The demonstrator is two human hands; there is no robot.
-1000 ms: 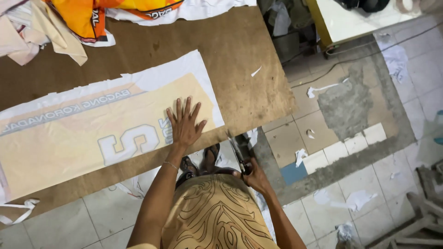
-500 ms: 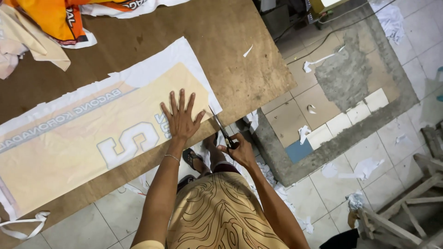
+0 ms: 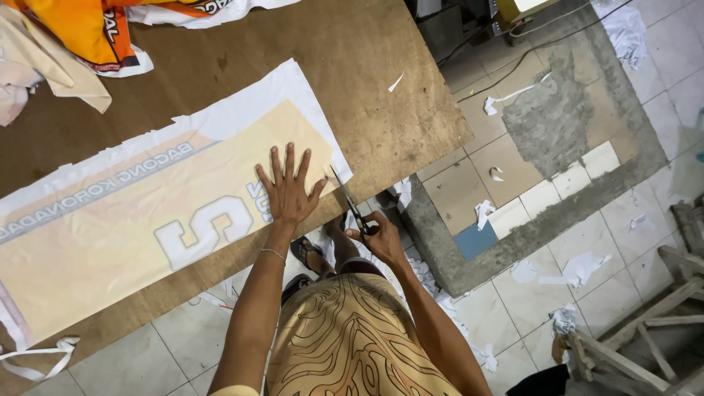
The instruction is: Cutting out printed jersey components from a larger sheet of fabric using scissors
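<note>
A long cream-yellow printed fabric sheet [image 3: 125, 220] with a white border and pale lettering lies flat on the brown wooden table [image 3: 352, 81]. My left hand [image 3: 287, 192] presses on the sheet's right end, fingers spread. My right hand [image 3: 378, 236] grips a pair of scissors [image 3: 349, 199] at the table's front edge, blades pointing up toward the sheet's lower right corner.
Orange and white garments [image 3: 95, 29] are heaped at the table's far left corner. White fabric scraps [image 3: 579, 268] litter the tiled floor. A wooden frame [image 3: 645, 330] stands at lower right. Cables [image 3: 513, 51] run across the floor beyond the table.
My right hand has lifted the scissors from down by my knees to the sheet's lower right corner. The left hand stays pressed on the sheet.
</note>
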